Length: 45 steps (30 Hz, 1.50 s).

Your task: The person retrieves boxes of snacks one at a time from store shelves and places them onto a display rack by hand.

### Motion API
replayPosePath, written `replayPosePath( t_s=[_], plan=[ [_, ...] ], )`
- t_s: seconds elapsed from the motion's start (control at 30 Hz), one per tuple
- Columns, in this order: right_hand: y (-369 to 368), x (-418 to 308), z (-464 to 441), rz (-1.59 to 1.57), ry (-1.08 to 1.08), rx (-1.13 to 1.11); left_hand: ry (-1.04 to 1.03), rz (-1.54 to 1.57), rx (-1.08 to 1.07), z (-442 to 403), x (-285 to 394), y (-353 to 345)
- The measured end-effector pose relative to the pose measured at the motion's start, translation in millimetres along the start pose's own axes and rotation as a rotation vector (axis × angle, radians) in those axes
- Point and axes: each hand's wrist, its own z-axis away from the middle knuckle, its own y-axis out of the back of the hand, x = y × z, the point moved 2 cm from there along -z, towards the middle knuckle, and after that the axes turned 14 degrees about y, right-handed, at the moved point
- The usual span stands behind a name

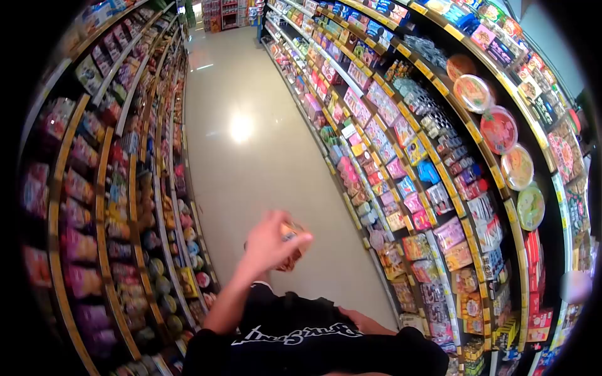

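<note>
Left hand, near, pinching a small orange-brown packet between thumb and fingers over the pale aisle floor; packed shelves left, stocked racks right, round packs far right.

Shop, self-service supermarket type. Aisle floor, pale and glossy. Left of the aisle floor: tiered shelving, packed with bright bagged goods. Right of the aisle floor: second tiered shelving, with repeated rows of packets and round lidded tubs. Facing the aisle floor: shelf-edge yellow tags, price-label style. Beyond its far end: further stocked shelves.
</note>
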Motion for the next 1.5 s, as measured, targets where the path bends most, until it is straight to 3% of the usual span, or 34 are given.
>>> replayPosePath(
  t_s=[0.03,0.1,0.17,0.23,0.3,0.43,0.5,0.6,0.67,0.8,0.83,0.9,0.93,1.03,1.07,1.17,1.27,1.33,1.5],
  plan=[
    [-36,-26,-60,-0.092,0.0,-0.005,0.008,-0.14,-0.123,-51,-25,0],
    [-62,-41,-65,0.035,0.119,-0.016,0.018,-0.335,-0.422,-96,-69,-65],
    [-106,-89,-112,0.173,0.178,-0.157,-0.097,-0.581,-0.618,-157,-105,-99],
    [-140,-127,-140,0.343,0.229,-0.15,-0.216,-0.79,-0.741,-186,-141,-136],
    [-179,-159,-156,0.49,0.226,-0.11,-0.262,-0.851,-0.878,-204,-155,-127],
    [-262,-233,-148,0.552,0.127,-0.143,-0.303,-1.02,-0.975,-274,-190,-143],
    [-268,-254,-179,0.464,0.006,0.014,-0.281,-1.11,-1.047,-317,-200,-143],
    [-294,-279,-231,0.166,0.009,-0.116,-0.519,-1.21,-0.872,-358,-198,-121],
    [-322,-296,-262,0.011,0.058,-0.156,-0.499,-1.21,-0.828,-394,-208,-109],
    [-411,-362,-264,0.005,0.038,0.017,-0.349,-1.106,-0.655,-483,-249,-98],
    [-416,-386,-285,0.185,0.149,-0.058,-0.32,-1.082,-0.602,-512,-253,-86],
    [-425,-434,-329,0.537,0.381,-0.214,-0.269,-1.077,-0.673,-576,-235,-43],
    [-464,-472,-311,0.51,0.385,-0.246,-0.241,-1.074,-0.712,-602,-226,-22],
    [-493,-560,-352,0.863,0.368,-0.397,-0.161,-1.014,-0.844,-690,-205,23],
    [-493,-580,-377,1.018,0.591,-0.48,-0.176,-1.043,-0.921,-721,-186,48],
    [-524,-646,-370,0.846,0.34,-0.637,-0.195,-1.106,-1.184,-778,-153,72],
    [-538,-695,-373,0.749,0.248,-0.63,-0.222,-1.174,-1.324,-828,-149,57],
    [-549,-721,-374,0.743,0.205,-0.628,-0.286,-1.268,-1.376,-858,-144,48],
    [-591,-769,-407,0.653,0.278,-0.543,-0.19,-1.368,-1.434,-945,-198,11]
  ],
)
